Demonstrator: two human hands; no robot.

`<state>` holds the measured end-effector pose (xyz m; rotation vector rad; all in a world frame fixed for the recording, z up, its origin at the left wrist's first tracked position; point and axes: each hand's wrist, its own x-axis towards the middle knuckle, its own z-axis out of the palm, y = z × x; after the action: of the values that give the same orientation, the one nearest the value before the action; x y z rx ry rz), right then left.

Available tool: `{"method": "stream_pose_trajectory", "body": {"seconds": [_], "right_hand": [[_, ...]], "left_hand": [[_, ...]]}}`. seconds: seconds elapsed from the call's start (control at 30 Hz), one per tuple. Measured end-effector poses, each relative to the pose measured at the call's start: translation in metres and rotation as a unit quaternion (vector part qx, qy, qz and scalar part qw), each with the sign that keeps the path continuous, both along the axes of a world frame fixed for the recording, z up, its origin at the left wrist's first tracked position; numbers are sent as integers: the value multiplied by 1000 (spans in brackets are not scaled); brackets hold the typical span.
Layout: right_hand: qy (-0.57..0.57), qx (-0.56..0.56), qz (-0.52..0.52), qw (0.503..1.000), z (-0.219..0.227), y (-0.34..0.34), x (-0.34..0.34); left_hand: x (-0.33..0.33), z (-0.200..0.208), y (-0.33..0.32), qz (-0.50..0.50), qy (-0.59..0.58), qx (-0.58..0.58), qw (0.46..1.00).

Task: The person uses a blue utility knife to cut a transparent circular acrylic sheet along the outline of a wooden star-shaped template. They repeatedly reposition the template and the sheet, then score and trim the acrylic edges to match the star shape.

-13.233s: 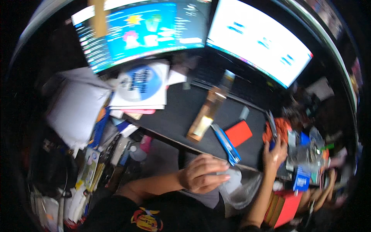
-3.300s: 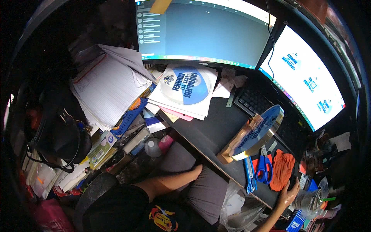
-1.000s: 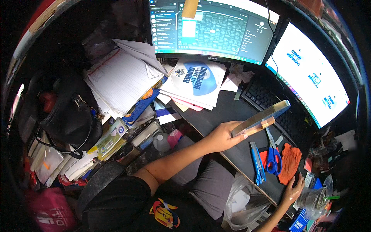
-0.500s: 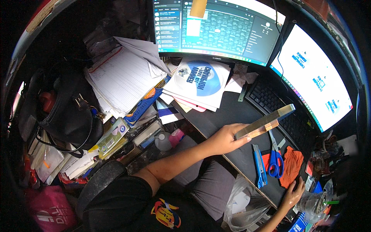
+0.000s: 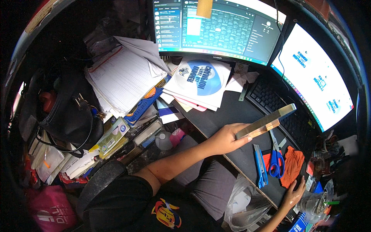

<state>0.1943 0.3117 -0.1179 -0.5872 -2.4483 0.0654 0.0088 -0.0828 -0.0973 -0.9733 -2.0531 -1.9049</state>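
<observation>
My left hand [image 5: 231,139] grips one end of a thick, flat slab [image 5: 266,120], see-through or glossy at the edges, held tilted and nearly edge-on above the desk. A smaller amber-toned block shows along its underside; whether it is part of the slab I cannot tell. My right hand [image 5: 293,194] rests at the desk's near right side with fingers apart and nothing in them. Just beyond those fingers lies a crumpled orange cloth [image 5: 292,166]. Blue-handled scissors [image 5: 276,162] and a blue utility knife [image 5: 260,166] lie between the slab and the cloth.
Behind the slab sits a black keyboard [image 5: 266,96], below two lit monitors [image 5: 216,29]. Printed sheets [image 5: 199,81] and a paper stack [image 5: 123,77] are to the left, near a black bag [image 5: 65,108]. A clear plastic cup [image 5: 315,203] stands beside my right hand.
</observation>
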Motion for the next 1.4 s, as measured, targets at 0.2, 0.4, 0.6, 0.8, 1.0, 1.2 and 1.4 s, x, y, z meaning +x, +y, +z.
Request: {"method": "stream_pose_trajectory", "body": {"seconds": [0.2, 0.4, 0.6, 0.8, 1.0, 1.2, 1.4], "right_hand": [[-8, 3, -2, 1000, 0, 1, 0], [-2, -5, -3, 1000, -1, 1, -1], [-3, 1, -20, 1000, 1, 0, -2], [-5, 18, -48, 999, -1, -1, -3], [-7, 5, -49, 999, -3, 1, -1], [8, -1, -42, 999, 0, -3, 0], [20, -3, -46, 999, 0, -5, -1]], "left_hand": [[0, 1, -4, -27, -44, -51, 997], [0, 1, -3, -25, -37, -40, 998], [-1, -2, 1, 3, 5, 2, 1000], [0, -1, 0, -5, -2, 3, 1000], [-1, -1, -3, -27, -39, -38, 998], [-1, -2, 0, 2, 11, -2, 1000], [0, 1, -4, -23, -38, -48, 998]]}}
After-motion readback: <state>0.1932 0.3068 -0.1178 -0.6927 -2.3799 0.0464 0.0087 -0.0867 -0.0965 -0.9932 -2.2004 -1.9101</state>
